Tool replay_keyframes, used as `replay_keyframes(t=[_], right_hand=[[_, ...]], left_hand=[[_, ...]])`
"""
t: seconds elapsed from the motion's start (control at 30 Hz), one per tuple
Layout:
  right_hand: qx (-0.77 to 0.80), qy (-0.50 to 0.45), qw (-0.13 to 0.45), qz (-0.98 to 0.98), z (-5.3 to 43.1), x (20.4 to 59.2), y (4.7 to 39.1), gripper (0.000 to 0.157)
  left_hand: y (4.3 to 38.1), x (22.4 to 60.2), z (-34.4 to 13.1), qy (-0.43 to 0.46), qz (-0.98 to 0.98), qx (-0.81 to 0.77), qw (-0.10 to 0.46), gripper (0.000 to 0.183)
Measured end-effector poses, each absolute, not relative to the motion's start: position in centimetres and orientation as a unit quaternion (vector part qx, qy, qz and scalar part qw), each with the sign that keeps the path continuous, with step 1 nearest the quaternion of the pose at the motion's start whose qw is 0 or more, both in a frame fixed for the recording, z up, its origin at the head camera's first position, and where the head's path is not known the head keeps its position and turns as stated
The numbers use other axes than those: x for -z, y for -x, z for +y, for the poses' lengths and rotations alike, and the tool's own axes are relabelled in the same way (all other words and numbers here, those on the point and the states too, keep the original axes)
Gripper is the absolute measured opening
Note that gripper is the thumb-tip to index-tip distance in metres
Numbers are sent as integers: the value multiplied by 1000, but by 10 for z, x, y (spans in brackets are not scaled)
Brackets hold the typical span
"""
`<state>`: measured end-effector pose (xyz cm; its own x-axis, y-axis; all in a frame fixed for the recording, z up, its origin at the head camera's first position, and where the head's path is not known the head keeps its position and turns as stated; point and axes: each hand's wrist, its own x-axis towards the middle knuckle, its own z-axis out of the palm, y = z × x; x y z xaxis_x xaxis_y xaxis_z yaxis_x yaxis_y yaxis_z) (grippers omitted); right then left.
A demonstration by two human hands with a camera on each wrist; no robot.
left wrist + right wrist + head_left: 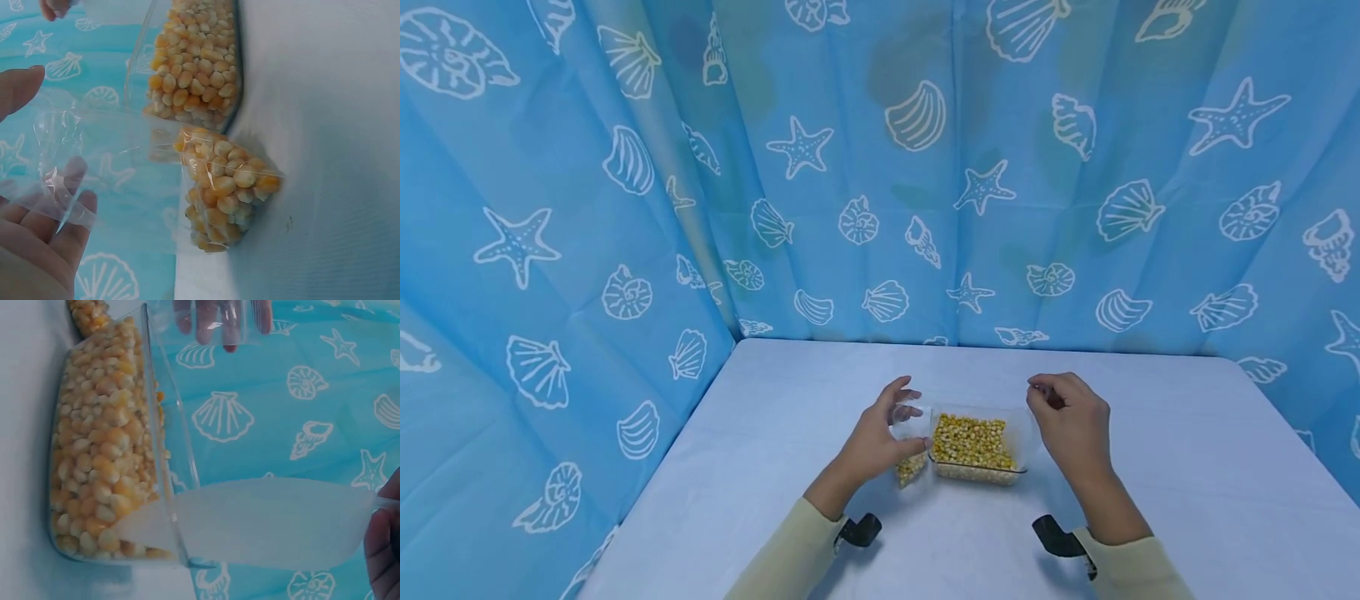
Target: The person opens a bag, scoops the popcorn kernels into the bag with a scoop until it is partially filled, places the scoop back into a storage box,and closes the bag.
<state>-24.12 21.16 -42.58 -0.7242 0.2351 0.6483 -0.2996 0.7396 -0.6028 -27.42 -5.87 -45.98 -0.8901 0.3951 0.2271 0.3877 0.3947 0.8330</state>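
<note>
A clear rectangular container (981, 471) stands on the table, with yellow corn kernels (973, 440) in it. Close against its left side is a small clear plastic bag (219, 187) with kernels at its bottom. My left hand (872, 437) curves round the bag's upper part; its fingers show through the plastic, and the thumb stands apart, toward the container. My right hand (1075, 425), right of the container, pinches the narrow end of a translucent white scoop (275, 519). The broad end slants over the container's rim and down into the kernels.
A white cloth covers the table (1187, 467). Blue curtains (865, 167) with white shell and starfish prints hang behind and at the left. Each wrist bears a black camera mount (860, 529).
</note>
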Motion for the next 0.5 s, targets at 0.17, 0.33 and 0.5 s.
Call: replay_keyframes(t=[0.17, 0.33, 0.5], right_hand=[[-379, 39, 298, -875, 217, 434, 246, 10], [-426, 87, 202, -878, 225, 442, 252, 17], [-485, 96, 115, -861, 234, 447, 258, 25]], left_hand=[[275, 460, -57, -227, 833, -505, 11, 93], [275, 460, -57, -231, 830, -508, 12, 94], [275, 460, -57, -230, 832, -505, 26, 93]])
